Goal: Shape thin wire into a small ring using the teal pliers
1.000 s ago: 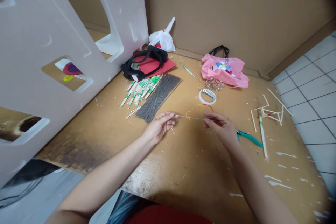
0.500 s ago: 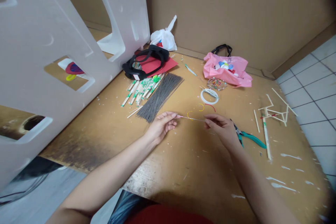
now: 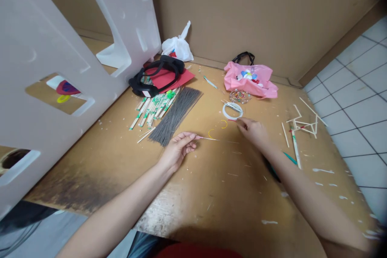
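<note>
My left hand [image 3: 179,149] pinches a thin metal wire [image 3: 208,138] at its near end, and the wire runs right over the wooden tabletop [image 3: 211,181]. My right hand [image 3: 252,132] is apart from that wire, its fingertips closed on a short red wire [image 3: 231,120] just below a white tape ring [image 3: 232,109]. Two small yellow wire arcs [image 3: 211,133] lie between my hands. To the left of my left hand lies a bundle of thin grey rods [image 3: 174,117]. Teal-handled pliers [image 3: 289,158] lie mostly hidden under my right forearm.
Wrapped chopsticks [image 3: 149,113] and black goggles [image 3: 154,77] on red paper lie at back left. A pink plastic bag [image 3: 249,82] and a white bag [image 3: 178,47] stand behind. A stick frame [image 3: 304,125] sits at right. A white foam panel [image 3: 60,48] looms at left.
My right hand has moved up and left, off the wire's far end, to the red wire. My forearm now covers most of the pliers. The whole view has shifted slightly.
</note>
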